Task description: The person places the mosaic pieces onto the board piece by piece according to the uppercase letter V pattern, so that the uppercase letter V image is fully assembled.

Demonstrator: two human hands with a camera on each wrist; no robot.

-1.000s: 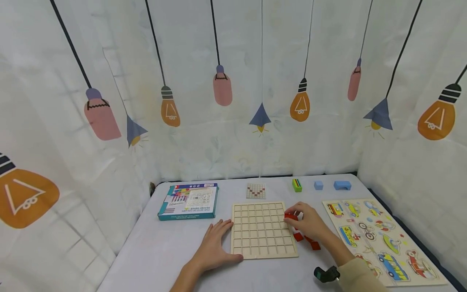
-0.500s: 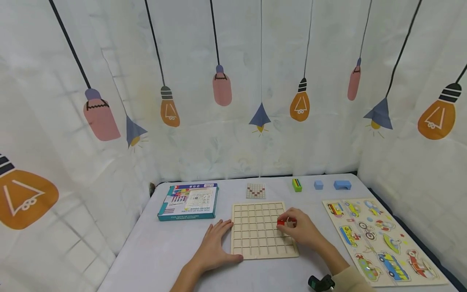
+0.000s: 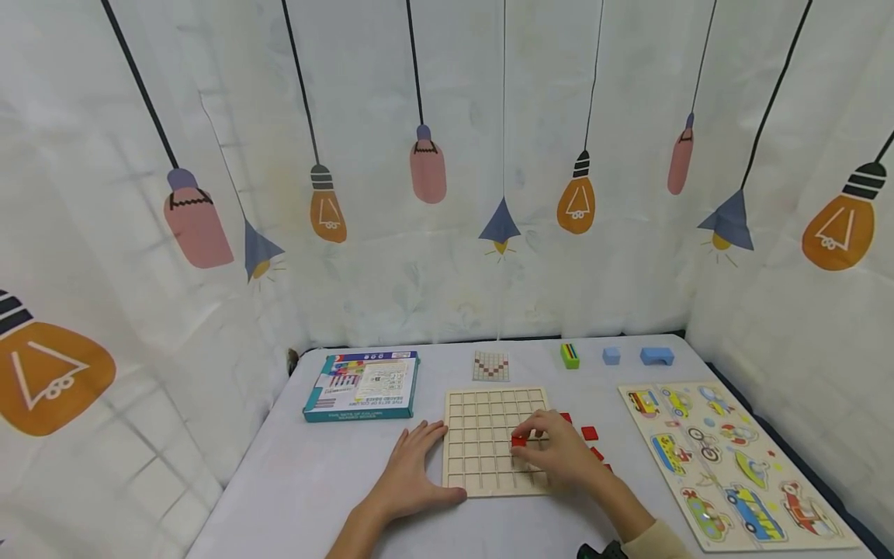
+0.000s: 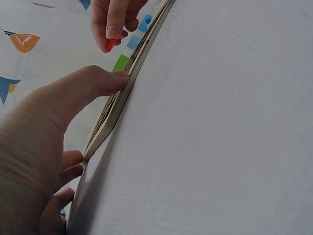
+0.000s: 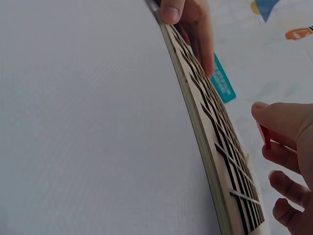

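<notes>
A wooden grid board [image 3: 482,435] lies on the white table in the head view, its square cells marked off by raised strips. My right hand [image 3: 555,450] pinches a red square tile [image 3: 518,441] between thumb and fingers over the board's right half. The right wrist view shows this tile [image 5: 265,135] apart from the board's surface. At the board's left side rests my left hand [image 3: 415,475], fingers spread along that edge and thumb at the near corner. In the left wrist view, the left thumb [image 4: 110,81] touches the board's near edge.
Several loose red tiles [image 3: 590,432] lie right of the board, partly hidden by my right hand. Behind it sits a small patterned card [image 3: 491,366]. A teal-edged box [image 3: 361,387] is at left, a picture puzzle board [image 3: 733,466] at right. Green [image 3: 569,355] and blue blocks [image 3: 656,355] stand behind.
My right hand has carried the red tile leftward from the board's right edge to over its cells, uncovering loose tiles at right. My left hand stays in place.
</notes>
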